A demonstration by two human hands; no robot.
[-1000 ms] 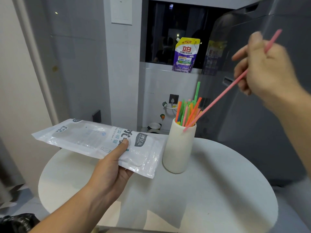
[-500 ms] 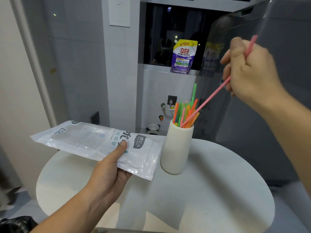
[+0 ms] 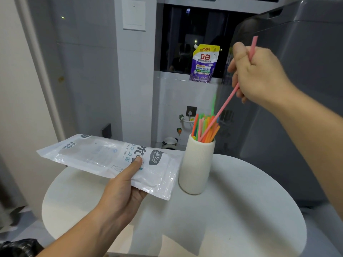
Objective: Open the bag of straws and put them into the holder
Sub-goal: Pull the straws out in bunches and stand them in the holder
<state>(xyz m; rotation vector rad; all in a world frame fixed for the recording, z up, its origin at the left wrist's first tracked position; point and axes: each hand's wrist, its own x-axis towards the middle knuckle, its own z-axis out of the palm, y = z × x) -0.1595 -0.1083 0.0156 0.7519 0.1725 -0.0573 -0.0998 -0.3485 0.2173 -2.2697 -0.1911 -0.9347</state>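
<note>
A: Left side first?
B: The left hand point(image 3: 120, 191) grips the straw bag point(image 3: 89, 154) from underneath, thumb pressed on the printed face. The bag is held roughly level above the round white surface point(image 3: 241, 210). Its right end is just beside the holder; contact cannot be told. The bag looks flat, and I cannot tell what is inside.

A: Centre?
B: The white ribbed holder point(image 3: 196, 164) stands upright on the surface. A cluster of orange, green and pink straws point(image 3: 204, 125) leans in it at mixed angles.

A: Right?
B: The right hand point(image 3: 259, 75) is raised, fingers curled round one long pink straw point(image 3: 226, 101). The straw slants down and left, its lower end inside the holder's mouth, crowded by the cluster. Its upper end pokes out above the hand.

A: Surroundings?
B: There is a switch plate point(image 3: 133, 14) on the pillar, a purple detergent pouch point(image 3: 204, 64) at the dark window and a small bowl point(image 3: 169, 140) low behind the holder. A grey appliance point(image 3: 306, 89) fills the right.
</note>
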